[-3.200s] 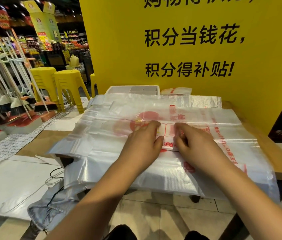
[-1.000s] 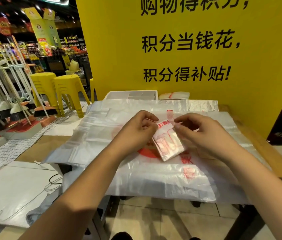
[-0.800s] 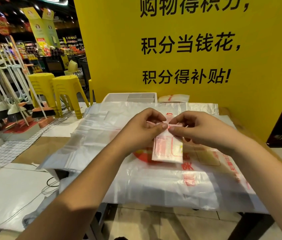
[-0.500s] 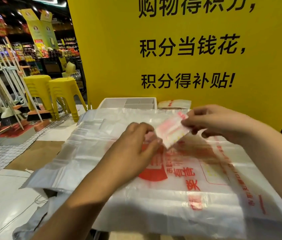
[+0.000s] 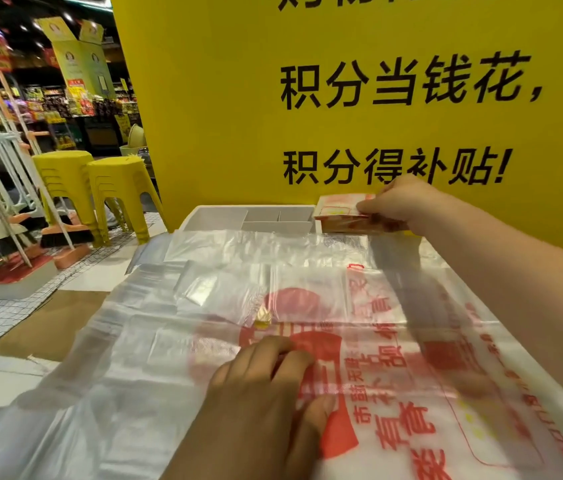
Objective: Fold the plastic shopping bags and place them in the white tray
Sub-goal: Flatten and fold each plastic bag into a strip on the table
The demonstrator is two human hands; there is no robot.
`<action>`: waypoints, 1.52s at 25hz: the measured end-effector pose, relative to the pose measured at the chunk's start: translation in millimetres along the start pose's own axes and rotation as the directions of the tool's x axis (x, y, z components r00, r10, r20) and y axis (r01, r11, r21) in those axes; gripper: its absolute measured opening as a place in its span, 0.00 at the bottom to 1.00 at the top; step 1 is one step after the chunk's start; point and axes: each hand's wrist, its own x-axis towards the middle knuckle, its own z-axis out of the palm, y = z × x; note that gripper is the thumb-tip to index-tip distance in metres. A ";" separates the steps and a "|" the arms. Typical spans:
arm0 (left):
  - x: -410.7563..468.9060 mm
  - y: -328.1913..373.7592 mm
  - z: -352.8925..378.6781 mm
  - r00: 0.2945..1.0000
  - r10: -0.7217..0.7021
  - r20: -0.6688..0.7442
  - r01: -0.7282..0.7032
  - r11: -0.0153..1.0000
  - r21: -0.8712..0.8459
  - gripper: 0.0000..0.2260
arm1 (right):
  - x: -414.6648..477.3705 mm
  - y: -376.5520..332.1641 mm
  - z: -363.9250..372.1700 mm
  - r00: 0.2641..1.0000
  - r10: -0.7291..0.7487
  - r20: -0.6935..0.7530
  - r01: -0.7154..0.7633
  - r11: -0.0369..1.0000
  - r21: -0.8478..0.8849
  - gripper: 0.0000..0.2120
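My right hand point(image 5: 399, 206) reaches to the back of the table and pinches a small folded plastic bag point(image 5: 340, 204). It holds that bag just above a low pile of folded bags point(image 5: 346, 224), right of the white tray point(image 5: 219, 213). The tray has several compartments and stands against the yellow wall. My left hand point(image 5: 266, 379) rests palm down on the top flat bag point(image 5: 359, 341) of a wide stack, a clear bag with red print.
A yellow signboard point(image 5: 342, 98) with black characters rises right behind the table. Two stacks of yellow stools point(image 5: 100, 192) and a rack of brooms point(image 5: 3, 188) stand on the shop floor to the left. Plastic bags hang over the table's front and left edges.
My right hand has carried the folded bag from the middle of the table to the back, beside the tray. My left hand let go of it and dropped onto the flat stack.
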 end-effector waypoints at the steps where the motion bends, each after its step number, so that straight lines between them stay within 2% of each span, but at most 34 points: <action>1: 0.8 -1.9 2.1 1.000 0.014 -0.001 -0.014 1.000 0.010 0.19 | 4.7 1.1 4.7 1.000 -0.013 -0.010 0.012 0.998 -0.060 0.22; 5: 0.6 -7.9 13.5 0.997 0.052 -0.059 -0.048 0.997 0.068 0.20 | 10.5 4.4 15.0 0.992 -0.115 -0.049 0.098 0.958 -0.269 0.13; 7: -0.1 -7.9 14.7 0.997 0.053 -0.062 -0.048 0.995 0.087 0.21 | 13.0 8.6 16.7 0.985 -0.134 -0.105 0.098 0.950 -0.297 0.09; 9: -0.2 -7.1 13.8 0.998 0.043 -0.052 -0.038 0.995 0.095 0.21 | 16.7 13.2 19.1 0.979 -0.145 -0.145 0.093 0.944 -0.316 0.08; 12: -1.6 -5.9 15.1 0.999 0.031 -0.033 -0.028 0.995 0.098 0.21 | 17.7 16.1 23.8 0.979 -0.163 -0.124 0.101 0.909 -0.404 0.08; 17: -2.1 -5.1 11.8 1.000 0.002 0.007 -0.003 0.998 0.067 0.20 | 17.0 17.8 19.7 0.970 -0.217 -0.114 0.156 0.906 -0.394 0.10; 22: -4.1 -0.3 4.1 1.000 -0.016 -0.001 0.016 1.000 0.012 0.18 | -7.6 12.7 1.8 0.915 -0.370 -0.162 0.289 0.880 -0.377 0.12; 24: -4.7 3.5 -3.7 0.999 -0.043 0.028 0.042 0.999 0.027 0.20 | -31.3 10.7 -6.5 0.891 -0.425 -0.159 0.351 0.868 -0.353 0.12; 26: -2.6 8.4 -17.4 0.988 -0.088 0.130 0.086 0.996 0.022 0.26 | -69.5 13.2 -12.3 0.856 -0.505 -0.107 0.438 0.821 -0.367 0.12; 27: -2.3 8.9 -23.0 0.975 -0.098 0.198 0.098 0.995 0.014 0.26 | -93.8 16.5 -14.8 0.839 -0.542 -0.058 0.484 0.791 -0.375 0.12; 29: 0.6 10.7 -28.2 0.966 -0.080 0.246 0.087 0.996 -0.019 0.21 | -148.5 27.2 -18.5 0.823 -0.566 0.051 0.546 0.763 -0.346 0.12; 32: -1.1 18.7 -36.2 0.981 -0.072 0.178 0.076 0.997 -0.016 0.20 | -229.1 53.1 -24.9 0.799 -0.582 0.148 0.598 0.749 -0.286 0.14; 34: -20.3 21.3 -48.6 0.999 -0.049 0.001 0.049 0.998 0.046 0.21 | -276.4 76.9 -29.1 0.750 -0.633 0.193 0.661 0.700 -0.271 0.16; 35: -35.8 21.5 -57.2 0.997 -0.011 -0.081 0.013 1.000 0.023 0.21 | -296.1 88.9 -31.1 0.730 -0.646 0.223 0.683 0.681 -0.263 0.16; 36: -53.3 21.0 -64.4 0.994 0.028 -0.108 -0.030 0.999 -0.023 0.22 | -312.4 100.9 -32.4 0.722 -0.641 0.259 0.692 0.672 -0.264 0.17; 38: -88.3 18.8 -69.8 0.997 0.073 -0.002 -0.073 0.996 -0.055 0.24 | -331.4 121.2 -31.6 0.715 -0.619 0.326 0.699 0.639 -0.320 0.23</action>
